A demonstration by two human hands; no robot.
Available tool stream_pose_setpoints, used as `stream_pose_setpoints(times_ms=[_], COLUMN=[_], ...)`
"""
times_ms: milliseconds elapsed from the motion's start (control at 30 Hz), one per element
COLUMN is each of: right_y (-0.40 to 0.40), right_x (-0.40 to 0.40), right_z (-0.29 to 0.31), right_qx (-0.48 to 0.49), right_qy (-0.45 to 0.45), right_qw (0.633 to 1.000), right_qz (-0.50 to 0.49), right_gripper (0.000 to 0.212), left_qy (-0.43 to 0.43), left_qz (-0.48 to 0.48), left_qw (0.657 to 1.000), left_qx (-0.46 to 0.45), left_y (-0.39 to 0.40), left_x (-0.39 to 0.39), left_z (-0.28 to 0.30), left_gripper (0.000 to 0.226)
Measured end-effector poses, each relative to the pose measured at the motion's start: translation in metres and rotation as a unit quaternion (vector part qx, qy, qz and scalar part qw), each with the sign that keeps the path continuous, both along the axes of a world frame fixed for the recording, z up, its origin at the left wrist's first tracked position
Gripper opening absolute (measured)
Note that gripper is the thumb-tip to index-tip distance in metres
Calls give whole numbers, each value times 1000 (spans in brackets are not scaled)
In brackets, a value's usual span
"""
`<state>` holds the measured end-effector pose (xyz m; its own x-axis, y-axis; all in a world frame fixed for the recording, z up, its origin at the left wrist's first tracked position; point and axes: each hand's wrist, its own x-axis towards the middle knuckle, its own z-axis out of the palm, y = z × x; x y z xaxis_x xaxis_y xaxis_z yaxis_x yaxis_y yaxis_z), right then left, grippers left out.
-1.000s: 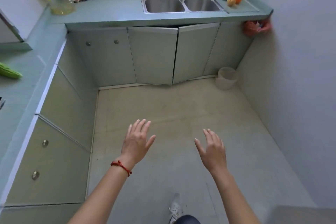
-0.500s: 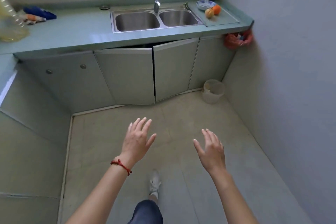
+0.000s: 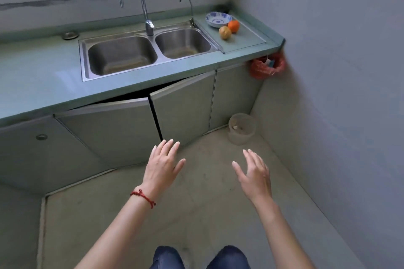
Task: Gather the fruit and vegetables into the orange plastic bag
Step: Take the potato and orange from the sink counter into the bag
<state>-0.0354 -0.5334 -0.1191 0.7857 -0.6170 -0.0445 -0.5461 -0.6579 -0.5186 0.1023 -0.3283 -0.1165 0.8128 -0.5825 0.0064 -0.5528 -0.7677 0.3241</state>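
Knees: blue-denim knees (image 3: 199, 257) fill the bottom edge where half a second ago a single leg and shoe showed mid-stride; the person now appears squared up to the cabinets.
Left hand: the left hand (image 3: 162, 165), red cord bracelet (image 3: 143, 197) at the wrist, hangs palm down with fingers spread and nothing in it.
Right hand: the right hand (image 3: 254, 173) is likewise spread and empty, just beside the left, over bare floor.
Approach: counter and sink (image 3: 148, 52) loom larger and closer than a second ago; the left-hand counter with its green vegetable has slipped out of frame.
Bin: a small pale waste bin (image 3: 242, 129) stands on the floor in the corner.
Bag: the orange plastic bag (image 3: 267, 67) hangs under the counter's right end, against the wall, mouth open, with something already inside.
Fruit: an orange (image 3: 234, 26) and a yellowish round fruit (image 3: 225, 33) sit touching beside a blue-patterned bowl (image 3: 218, 19), right of the sink.
Outlook: nothing is yet gathered; the approach likely puts fruit and bag within a rightward reach.
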Motion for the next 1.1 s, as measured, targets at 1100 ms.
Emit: stream_pose_setpoints(times_ms=[1100], right_y=[-357], right_x=[408], right_z=[21], right_qx=[-88], right_qy=[11], right_qw=[991], right_qz=[97], right_gripper=[58], left_qy=[3], left_qz=[-2], left_qw=[1000], left_qx=[-11], left_y=[-360], left_x=[385], left_z=[9], left_gripper=[63])
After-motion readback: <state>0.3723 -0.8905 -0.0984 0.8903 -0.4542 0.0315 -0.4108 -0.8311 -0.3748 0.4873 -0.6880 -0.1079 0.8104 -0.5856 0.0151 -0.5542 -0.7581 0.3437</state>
